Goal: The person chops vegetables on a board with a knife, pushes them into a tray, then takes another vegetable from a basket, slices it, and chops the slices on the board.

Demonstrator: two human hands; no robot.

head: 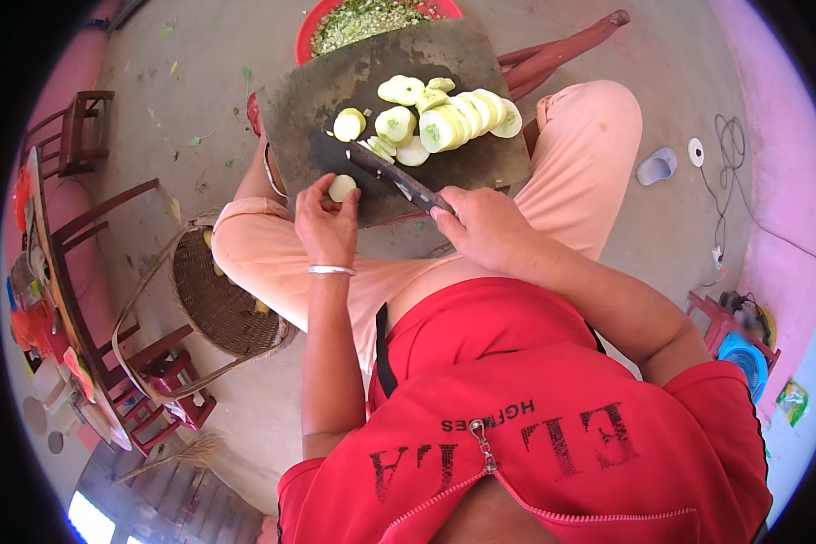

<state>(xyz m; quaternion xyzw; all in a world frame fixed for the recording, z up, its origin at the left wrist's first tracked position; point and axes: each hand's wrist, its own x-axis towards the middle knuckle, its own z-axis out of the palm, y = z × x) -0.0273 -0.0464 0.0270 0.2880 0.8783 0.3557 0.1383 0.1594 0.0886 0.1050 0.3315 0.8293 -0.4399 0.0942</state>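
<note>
My left hand, with a silver bangle at the wrist, has its thumb and fingers on a small round end piece of pale green gourd or squash at the near left of the board. A dark-bladed kitchen knife is held in my right hand, its blade slanting away to the left over the cutting board. Beyond the blade lies a leaning row of round gourd slices. Several looser slices and thicker chunks sit left of that row, and another cut piece lies apart at the left.
A red basin of finely chopped greens stands past the board's far edge. Left of my knee is a wicker basket with a tall handle. A light slipper and a cable lie on the floor at right.
</note>
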